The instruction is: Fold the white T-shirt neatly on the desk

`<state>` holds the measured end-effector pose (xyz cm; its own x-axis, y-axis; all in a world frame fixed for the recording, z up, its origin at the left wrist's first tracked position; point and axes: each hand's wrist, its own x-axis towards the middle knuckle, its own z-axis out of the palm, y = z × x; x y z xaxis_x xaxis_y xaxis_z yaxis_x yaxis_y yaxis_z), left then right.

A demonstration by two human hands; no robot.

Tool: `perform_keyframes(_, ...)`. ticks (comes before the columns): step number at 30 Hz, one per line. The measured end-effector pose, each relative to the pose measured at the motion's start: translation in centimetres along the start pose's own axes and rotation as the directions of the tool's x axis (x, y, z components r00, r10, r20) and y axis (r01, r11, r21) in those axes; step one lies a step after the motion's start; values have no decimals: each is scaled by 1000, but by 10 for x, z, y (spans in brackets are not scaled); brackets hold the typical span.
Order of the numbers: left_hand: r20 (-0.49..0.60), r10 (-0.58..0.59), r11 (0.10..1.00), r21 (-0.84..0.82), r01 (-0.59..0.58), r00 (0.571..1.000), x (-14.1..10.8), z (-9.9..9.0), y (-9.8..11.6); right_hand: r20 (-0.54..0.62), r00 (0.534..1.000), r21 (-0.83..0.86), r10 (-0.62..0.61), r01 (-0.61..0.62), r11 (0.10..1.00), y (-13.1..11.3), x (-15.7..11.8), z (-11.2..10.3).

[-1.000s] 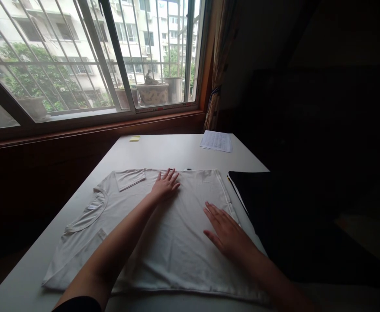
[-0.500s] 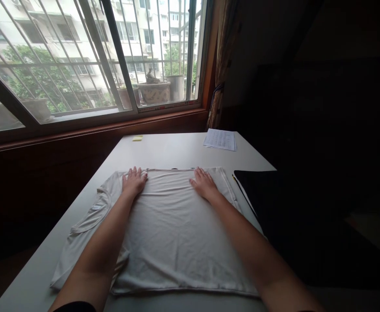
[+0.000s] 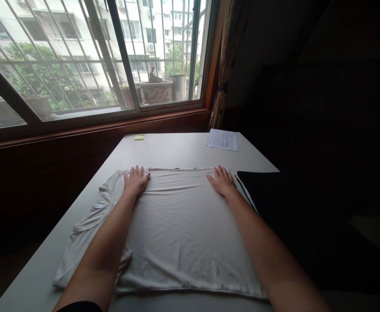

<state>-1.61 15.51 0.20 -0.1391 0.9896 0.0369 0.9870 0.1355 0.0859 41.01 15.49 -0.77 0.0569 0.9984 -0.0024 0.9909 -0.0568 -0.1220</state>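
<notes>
A white T-shirt (image 3: 183,225) lies spread flat on the white table, its neckline toward the left and its hem toward the right. My left hand (image 3: 137,180) rests palm down near the shirt's far edge by the sleeve, fingers spread. Close to the far right corner of the shirt, my right hand (image 3: 221,180) also lies flat with its fingers apart. Neither hand grips the cloth. My forearms cover parts of the shirt, including some of the left sleeve area and the near right corner. Light creases run across the fabric.
Papers (image 3: 223,140) and a small yellow sticky note (image 3: 139,137) lie at the far end of the table (image 3: 170,149). A black item (image 3: 268,195), its kind unclear, lies right of the shirt. A barred window (image 3: 95,60) and tied curtain (image 3: 220,86) stand beyond.
My right hand has slid to the right along the shirt's far edge, and the creases there look flatter. My left hand stays at the same place on the cloth.
</notes>
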Motion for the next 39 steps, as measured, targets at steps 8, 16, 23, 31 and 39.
perform_keyframes(8, 40, -9, 1000, -7, 9, 999, 7, -3, -3, -26, 999, 5, 43, -43, 999, 8, 2, -1)
perform_keyframes(16, 43, -7, 1000, -15, 7, 999, 7, -2, -5, -18, 997, 5, 77, -77, 997, 15, 6, -2)
perform_keyframes(23, 5, 2, 999, -32, -1, 1000, 4, 0, -4, -13, 997, 2, 80, -80, 997, 13, 6, -2)
perform_keyframes(31, -88, 43, 995, -82, -50, 995, -6, -13, -5, -297, 955, -61, 11, -30, 998, -4, -19, -14)
perform_keyframes(39, -121, 352, 929, -76, -362, 928, -98, -36, -15, -233, 933, -15, -274, 278, 960, -36, -125, -14)
